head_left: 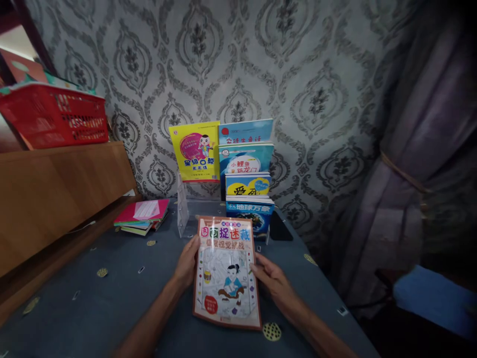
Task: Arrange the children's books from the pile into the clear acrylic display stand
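Note:
Between my two hands is a picture book (227, 271) with a brown border and a drawn figure in blue on its cover. My left hand (187, 261) grips its left edge, fingers mostly behind it. On the right edge, my right hand (274, 273) holds it with the thumb on the cover. Just beyond stands a clear tiered book rack (182, 209). A yellow workbook (197, 151) leans on its left side. Stacked in steps on the right are blue books, among them one with a globe (249, 211) at the front and a yellow-and-blue one (248, 185).
A pile of books with a pink one on top (143, 211) lies at the left on the dark patterned tablecloth (122, 298). A red basket (55, 114) sits on a wooden ledge (67, 194). Behind the rack is a patterned wall; a curtain (383, 199) hangs right.

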### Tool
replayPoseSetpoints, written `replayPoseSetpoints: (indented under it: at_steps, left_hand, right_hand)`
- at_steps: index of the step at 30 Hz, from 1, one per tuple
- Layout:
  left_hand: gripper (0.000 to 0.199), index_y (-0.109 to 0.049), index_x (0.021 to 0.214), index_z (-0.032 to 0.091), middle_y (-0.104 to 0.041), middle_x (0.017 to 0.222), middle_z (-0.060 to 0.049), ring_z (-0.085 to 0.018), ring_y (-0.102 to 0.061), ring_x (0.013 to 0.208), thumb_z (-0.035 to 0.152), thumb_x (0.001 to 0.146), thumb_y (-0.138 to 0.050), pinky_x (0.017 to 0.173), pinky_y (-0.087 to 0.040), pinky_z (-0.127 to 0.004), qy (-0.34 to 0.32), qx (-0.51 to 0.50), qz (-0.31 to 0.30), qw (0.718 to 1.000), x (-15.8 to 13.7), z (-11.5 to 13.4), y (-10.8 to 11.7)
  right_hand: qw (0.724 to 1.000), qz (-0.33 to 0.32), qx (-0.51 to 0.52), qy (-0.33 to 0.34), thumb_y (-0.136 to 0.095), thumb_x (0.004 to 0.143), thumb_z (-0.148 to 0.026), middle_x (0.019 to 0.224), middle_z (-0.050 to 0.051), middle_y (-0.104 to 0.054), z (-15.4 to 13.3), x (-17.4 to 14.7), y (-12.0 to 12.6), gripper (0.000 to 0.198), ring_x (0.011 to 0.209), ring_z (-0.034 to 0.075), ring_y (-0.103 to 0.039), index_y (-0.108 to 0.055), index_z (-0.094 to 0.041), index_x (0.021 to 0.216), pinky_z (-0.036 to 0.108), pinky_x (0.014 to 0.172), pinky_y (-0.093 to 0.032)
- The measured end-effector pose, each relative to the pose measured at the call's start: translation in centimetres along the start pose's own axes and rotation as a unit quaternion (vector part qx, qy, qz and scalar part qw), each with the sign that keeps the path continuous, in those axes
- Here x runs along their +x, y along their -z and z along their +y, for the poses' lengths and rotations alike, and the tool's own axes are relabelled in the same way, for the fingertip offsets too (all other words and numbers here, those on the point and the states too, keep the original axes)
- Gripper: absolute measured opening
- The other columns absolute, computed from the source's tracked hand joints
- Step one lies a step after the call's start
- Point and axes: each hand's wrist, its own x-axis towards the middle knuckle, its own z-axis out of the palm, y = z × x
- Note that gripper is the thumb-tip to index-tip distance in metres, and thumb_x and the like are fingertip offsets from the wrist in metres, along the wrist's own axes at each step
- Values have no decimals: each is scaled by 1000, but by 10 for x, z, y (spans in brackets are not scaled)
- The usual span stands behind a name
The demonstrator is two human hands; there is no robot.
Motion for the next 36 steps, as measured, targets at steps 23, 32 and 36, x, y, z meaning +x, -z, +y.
replayPoseSetpoints:
  at_steps: [23,32,36]
  left_hand:
    - [41,-74,87,16,-80,89,-8,-25,-75,84,39,57,-90,77,-61,-33,-43,178,44,982,-39,-6,44]
    - [42,-72,86,18,-80,87,-7,-26,-75,84,39,55,-92,76,-61,-33,-52,183,53,980,-40,-8,42]
    - [43,-73,86,18,-79,87,-8,-28,-74,84,42,57,-92,76,-60,-35,-54,173,40,983,-42,-8,36]
  right_hand:
    - [863,99,-400,292,-44,104,-23,107,9,-73,14,-36,-23,28,97,21,-70,-58,-24,128,30,84,-59]
    - [872,89,-403,264,-42,105,-28,108,9,-73,13,-39,-19,30,98,23,-70,-58,-26,131,33,85,-59]
    - [878,99,-390,258,-42,105,-31,105,9,-73,18,-38,-19,30,91,22,-70,-59,-27,129,33,81,-60]
